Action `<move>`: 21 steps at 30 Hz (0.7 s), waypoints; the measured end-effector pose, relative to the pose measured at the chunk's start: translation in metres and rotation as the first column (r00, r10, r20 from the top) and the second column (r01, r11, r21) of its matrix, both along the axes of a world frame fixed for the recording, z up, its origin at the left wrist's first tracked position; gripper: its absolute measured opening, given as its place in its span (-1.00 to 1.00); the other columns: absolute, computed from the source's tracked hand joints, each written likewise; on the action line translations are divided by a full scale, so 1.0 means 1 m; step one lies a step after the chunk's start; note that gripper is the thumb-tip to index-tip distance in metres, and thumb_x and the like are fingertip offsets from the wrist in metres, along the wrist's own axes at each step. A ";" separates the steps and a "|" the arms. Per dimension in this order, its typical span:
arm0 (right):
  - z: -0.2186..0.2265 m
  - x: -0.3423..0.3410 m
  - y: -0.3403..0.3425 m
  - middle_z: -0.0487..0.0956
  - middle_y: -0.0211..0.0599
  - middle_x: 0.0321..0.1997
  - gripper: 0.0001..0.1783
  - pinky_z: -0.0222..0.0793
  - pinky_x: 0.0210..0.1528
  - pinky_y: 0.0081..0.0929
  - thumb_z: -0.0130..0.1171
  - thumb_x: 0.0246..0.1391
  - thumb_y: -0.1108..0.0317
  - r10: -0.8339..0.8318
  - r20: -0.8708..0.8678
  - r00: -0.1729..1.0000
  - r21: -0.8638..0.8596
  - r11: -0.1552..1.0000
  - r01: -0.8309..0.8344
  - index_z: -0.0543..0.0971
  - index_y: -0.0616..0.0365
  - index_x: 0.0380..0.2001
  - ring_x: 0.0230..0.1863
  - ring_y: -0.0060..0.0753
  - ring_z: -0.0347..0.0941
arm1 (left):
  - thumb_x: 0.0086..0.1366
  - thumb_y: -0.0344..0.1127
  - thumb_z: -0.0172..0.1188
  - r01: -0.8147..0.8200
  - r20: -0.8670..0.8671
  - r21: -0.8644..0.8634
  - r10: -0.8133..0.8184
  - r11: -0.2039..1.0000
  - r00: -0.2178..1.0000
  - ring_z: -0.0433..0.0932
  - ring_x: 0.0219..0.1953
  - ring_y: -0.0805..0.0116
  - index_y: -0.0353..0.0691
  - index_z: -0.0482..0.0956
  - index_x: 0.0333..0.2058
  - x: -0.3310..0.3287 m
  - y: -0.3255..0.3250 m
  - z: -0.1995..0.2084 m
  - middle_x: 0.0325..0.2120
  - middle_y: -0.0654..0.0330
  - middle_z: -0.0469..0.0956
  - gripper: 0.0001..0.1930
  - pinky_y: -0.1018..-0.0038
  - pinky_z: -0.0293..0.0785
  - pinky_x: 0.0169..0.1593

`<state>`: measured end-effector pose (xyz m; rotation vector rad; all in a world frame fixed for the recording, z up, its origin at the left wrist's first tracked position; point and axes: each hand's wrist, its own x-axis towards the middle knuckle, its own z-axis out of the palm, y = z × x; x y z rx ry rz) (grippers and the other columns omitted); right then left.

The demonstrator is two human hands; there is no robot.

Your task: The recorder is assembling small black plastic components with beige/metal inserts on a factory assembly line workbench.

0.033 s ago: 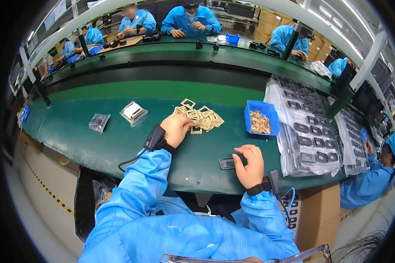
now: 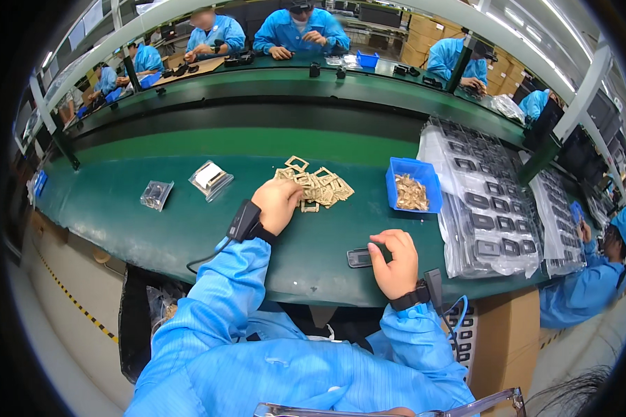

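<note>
My left hand (image 2: 276, 205) reaches to the left edge of a loose pile of thin tan rectangular frames (image 2: 330, 189). Its fingers are bent and pressed together at the frames; the fingertips are partly hidden, so I cannot tell if they pinch one. Closer to the table's front edge, my right hand (image 2: 396, 265) rests with its thumb apart from the curved fingers and nothing visible between them. Just left of that thumb lies a small dark rectangular housing (image 2: 359, 258), flat on the green tabletop (image 2: 295, 260). Whether the thumb touches it cannot be made out.
A blue bin (image 2: 416, 203) of small tan pieces stands right of the pile. Further right are stacked clear trays (image 2: 490, 208) of black frames. Two clear plastic bags (image 2: 157, 195) (image 2: 211, 179) lie at left. Co-workers in blue sit across the bench and at far right.
</note>
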<state>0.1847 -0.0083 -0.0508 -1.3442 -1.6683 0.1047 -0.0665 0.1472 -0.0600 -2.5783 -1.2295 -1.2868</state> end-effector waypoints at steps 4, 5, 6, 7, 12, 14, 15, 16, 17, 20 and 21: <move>0.005 -0.004 -0.012 0.64 -0.24 -0.25 -0.79 0.51 -0.23 -0.47 0.26 0.13 0.43 0.009 -0.340 0.940 -0.201 0.976 -0.082 0.65 0.24 -0.16 -0.28 -0.37 0.59 | 0.10 -0.45 0.31 0.093 0.056 0.151 -0.103 0.984 0.993 0.62 -0.25 0.10 -0.23 0.66 -0.31 0.019 -0.024 0.026 -0.32 0.12 0.67 -0.86 0.28 0.54 -0.18; 0.006 -0.009 -0.013 0.64 -0.24 -0.25 -0.79 0.51 -0.23 -0.47 0.26 0.13 0.43 -0.002 -0.347 0.938 -0.202 0.977 -0.072 0.65 0.24 -0.16 -0.28 -0.37 0.59 | 0.06 -0.47 0.33 0.192 0.058 0.167 -0.205 0.967 0.977 0.62 -0.26 0.14 -0.19 0.67 -0.32 0.027 -0.040 0.032 -0.30 0.16 0.67 -0.84 0.30 0.56 -0.18; 0.009 -0.015 -0.013 0.66 -0.23 -0.23 -0.79 0.52 -0.27 -0.54 0.22 0.19 0.41 0.015 -0.649 0.761 -0.225 0.951 -0.210 0.64 0.27 -0.13 -0.30 -0.43 0.60 | 0.03 -0.48 0.34 0.276 0.011 0.186 -0.283 0.943 0.959 0.63 -0.26 0.16 -0.20 0.67 -0.29 0.036 -0.053 0.035 -0.27 0.19 0.66 -0.79 0.33 0.58 -0.18; 0.010 -0.018 -0.014 0.67 -0.22 -0.21 -0.77 0.53 -0.32 -0.61 0.17 0.26 0.40 0.001 -0.872 0.490 -0.195 0.916 -0.350 0.62 0.30 -0.11 -0.32 -0.49 0.62 | 0.02 -0.48 0.35 0.401 -0.032 0.205 -0.403 0.893 0.914 0.63 -0.26 0.18 -0.21 0.66 -0.24 0.042 -0.070 0.042 -0.27 0.20 0.66 -0.74 0.36 0.59 -0.19; -0.004 0.001 -0.018 0.68 -0.25 -0.23 -0.76 0.53 -0.29 -0.66 0.09 0.31 0.41 0.018 -0.925 0.379 -0.162 0.884 -0.437 0.60 0.33 -0.06 -0.30 -0.51 0.63 | 0.05 -0.44 0.36 0.526 -0.152 0.135 -0.507 0.840 0.848 0.62 -0.25 0.20 -0.23 0.65 -0.21 0.073 -0.110 0.055 -0.24 0.18 0.64 -0.73 0.39 0.60 -0.24; -0.006 0.007 -0.021 0.68 -0.29 -0.24 -0.76 0.53 -0.28 -0.66 0.08 0.31 0.44 0.050 -0.863 0.503 -0.170 0.908 -0.383 0.60 0.32 -0.05 -0.30 -0.55 0.62 | 0.04 -0.42 0.36 0.544 -0.132 0.098 -0.531 0.833 0.837 0.62 -0.24 0.20 -0.23 0.65 -0.21 0.081 -0.112 0.059 -0.23 0.18 0.64 -0.72 0.41 0.60 -0.24; -0.006 0.008 -0.025 0.68 -0.29 -0.24 -0.76 0.53 -0.28 -0.66 0.08 0.31 0.44 0.045 -0.863 0.503 -0.171 0.911 -0.375 0.60 0.32 -0.05 -0.30 -0.55 0.62 | 0.06 -0.40 0.36 0.541 -0.156 0.126 -0.522 0.832 0.839 0.61 -0.24 0.22 -0.23 0.64 -0.20 0.086 -0.110 0.062 -0.23 0.19 0.64 -0.72 0.41 0.60 -0.24; 0.003 0.004 -0.030 0.68 -0.30 -0.25 -0.77 0.53 -0.28 -0.66 0.07 0.30 0.47 0.013 -0.842 0.540 -0.194 0.926 -0.325 0.61 0.33 -0.06 -0.31 -0.57 0.61 | 0.07 -0.37 0.37 0.532 -0.180 0.154 -0.506 0.832 0.843 0.61 -0.24 0.24 -0.23 0.64 -0.18 0.089 -0.107 0.065 -0.22 0.19 0.64 -0.71 0.41 0.60 -0.24; 0.008 0.001 -0.033 0.68 -0.31 -0.26 -0.77 0.52 -0.28 -0.66 0.06 0.30 0.49 -0.021 -0.819 0.574 -0.215 0.938 -0.272 0.62 0.33 -0.07 -0.32 -0.60 0.59 | 0.11 -0.34 0.35 0.520 -0.225 0.153 -0.483 0.840 0.846 0.61 -0.23 0.26 -0.23 0.63 -0.15 0.093 -0.104 0.064 -0.22 0.19 0.64 -0.69 0.42 0.61 -0.23; 0.004 0.006 -0.038 0.67 -0.30 -0.29 -0.75 0.50 -0.28 -0.67 0.04 0.30 0.51 -0.040 -0.733 0.679 -0.207 0.964 -0.167 0.60 0.36 -0.04 -0.34 -0.60 0.58 | 0.14 -0.32 0.33 0.576 -0.273 0.128 -0.529 0.808 0.803 0.62 -0.22 0.26 -0.25 0.62 -0.13 0.106 -0.100 0.060 -0.18 0.15 0.64 -0.69 0.42 0.62 -0.22; 0.003 0.010 -0.039 0.67 -0.30 -0.29 -0.75 0.50 -0.28 -0.67 0.04 0.30 0.51 -0.046 -0.733 0.679 -0.207 0.965 -0.159 0.60 0.36 -0.04 -0.34 -0.60 0.58 | 0.14 -0.32 0.33 0.583 -0.273 0.127 -0.536 0.803 0.799 0.62 -0.22 0.26 -0.25 0.62 -0.13 0.111 -0.100 0.060 -0.18 0.15 0.64 -0.69 0.42 0.62 -0.22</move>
